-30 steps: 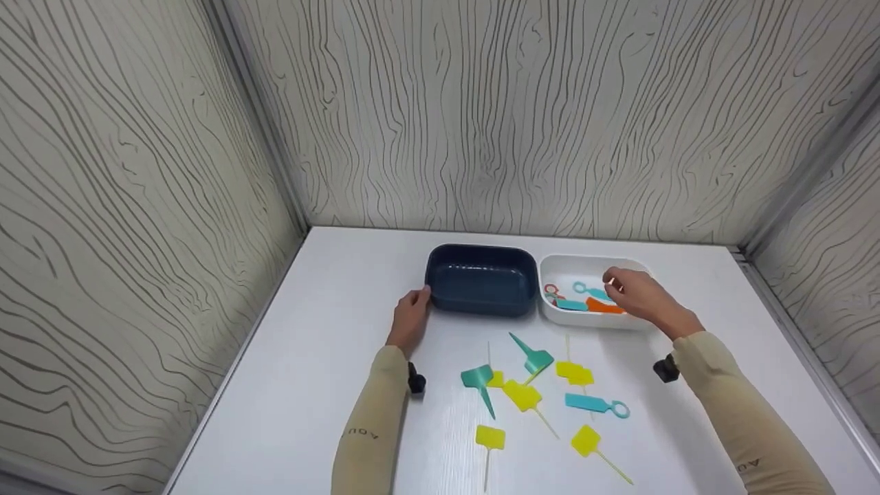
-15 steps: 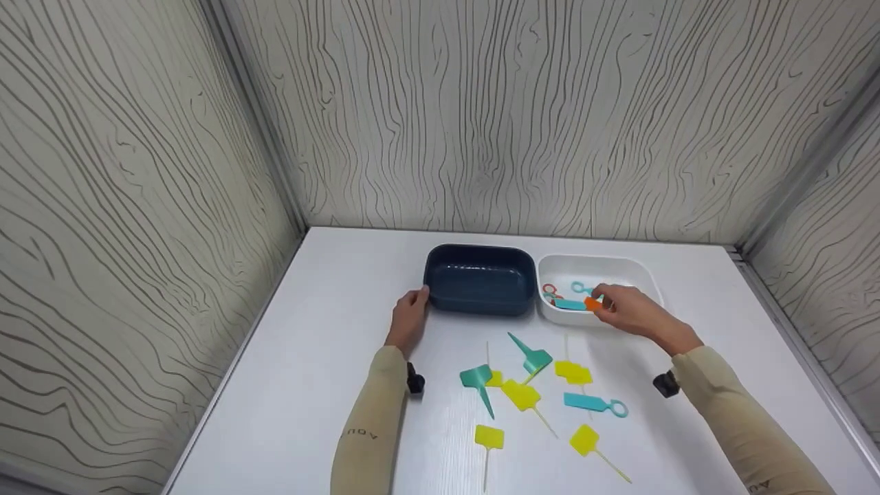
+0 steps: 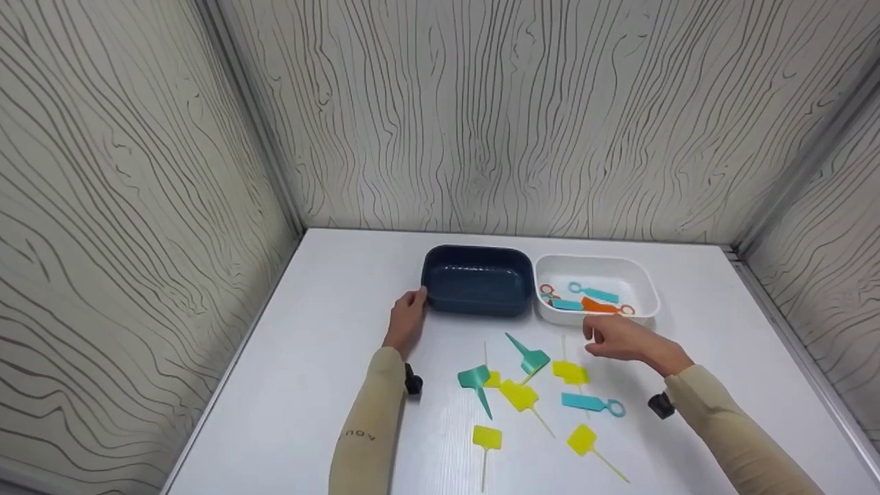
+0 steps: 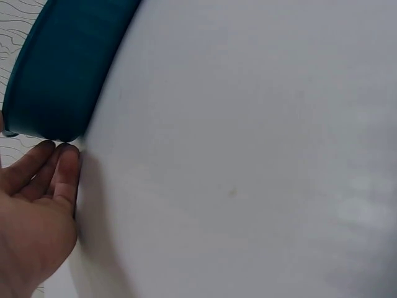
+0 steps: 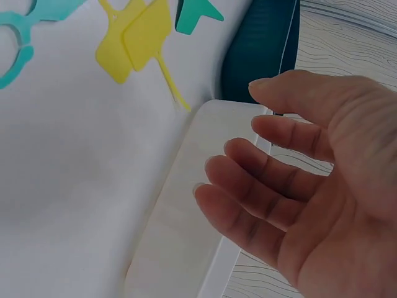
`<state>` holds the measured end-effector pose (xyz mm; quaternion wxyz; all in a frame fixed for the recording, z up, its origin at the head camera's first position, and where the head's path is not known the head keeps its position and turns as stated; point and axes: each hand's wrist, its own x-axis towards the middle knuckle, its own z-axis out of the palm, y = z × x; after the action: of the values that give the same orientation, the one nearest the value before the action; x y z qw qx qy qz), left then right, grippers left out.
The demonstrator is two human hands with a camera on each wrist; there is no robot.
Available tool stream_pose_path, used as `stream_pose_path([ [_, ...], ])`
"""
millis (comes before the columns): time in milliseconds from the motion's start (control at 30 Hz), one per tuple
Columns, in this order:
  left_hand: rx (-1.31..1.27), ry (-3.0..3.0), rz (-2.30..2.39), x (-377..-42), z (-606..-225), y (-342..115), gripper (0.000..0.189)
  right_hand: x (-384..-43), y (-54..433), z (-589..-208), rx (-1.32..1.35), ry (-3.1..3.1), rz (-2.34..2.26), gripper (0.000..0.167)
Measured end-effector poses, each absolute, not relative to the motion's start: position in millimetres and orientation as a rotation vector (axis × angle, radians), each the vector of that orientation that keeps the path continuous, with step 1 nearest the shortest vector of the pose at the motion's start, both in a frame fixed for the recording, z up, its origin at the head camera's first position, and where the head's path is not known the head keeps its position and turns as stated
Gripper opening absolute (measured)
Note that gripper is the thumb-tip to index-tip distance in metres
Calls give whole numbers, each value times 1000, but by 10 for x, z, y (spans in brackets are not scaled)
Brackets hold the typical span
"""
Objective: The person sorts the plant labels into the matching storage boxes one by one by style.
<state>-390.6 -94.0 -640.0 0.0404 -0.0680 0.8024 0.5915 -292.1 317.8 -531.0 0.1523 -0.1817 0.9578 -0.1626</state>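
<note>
With the right hand loose and empty and the left hand merely touching the navy tray, overlapping yellow plant labels could snag together.

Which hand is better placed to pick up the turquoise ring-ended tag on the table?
Probably the right hand: it holds nothing, its fingers are relaxed, and it is closer to the turquoise tag. The left hand is farther off, its fingers touching the dark blue bin.

2 bins; 6+ yellow tags, 2 green tags, 3+ blue tags, 1+ orange
</note>
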Motion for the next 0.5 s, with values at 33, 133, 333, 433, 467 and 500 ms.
stream_pose_path([
  [33, -204, 2462, 1813, -3908, -6402, -941, 58, -2904, 3169, -5323, -512, 2731, -468, 22],
  [133, -202, 2464, 1819, -3906, -6402, -940, 59, -2853, 3141, -5358, -506, 2691, -453, 23],
  [333, -202, 2463, 1808, -3893, -6391, -934, 59, -2747, 3093, -5457, -494, 2658, -427, 20],
  [433, -189, 2476, 1808, -3885, -6380, -931, 58, -2687, 3063, -5514, -477, 2631, -422, 21],
  [467, -186, 2480, 1807, -3883, -6376, -930, 58, -2666, 3052, -5531, -471, 2621, -417, 22],
  [500, -186, 2481, 1809, -3879, -6371, -930, 57, -2645, 3041, -5549, -471, 2614, -411, 23],
])
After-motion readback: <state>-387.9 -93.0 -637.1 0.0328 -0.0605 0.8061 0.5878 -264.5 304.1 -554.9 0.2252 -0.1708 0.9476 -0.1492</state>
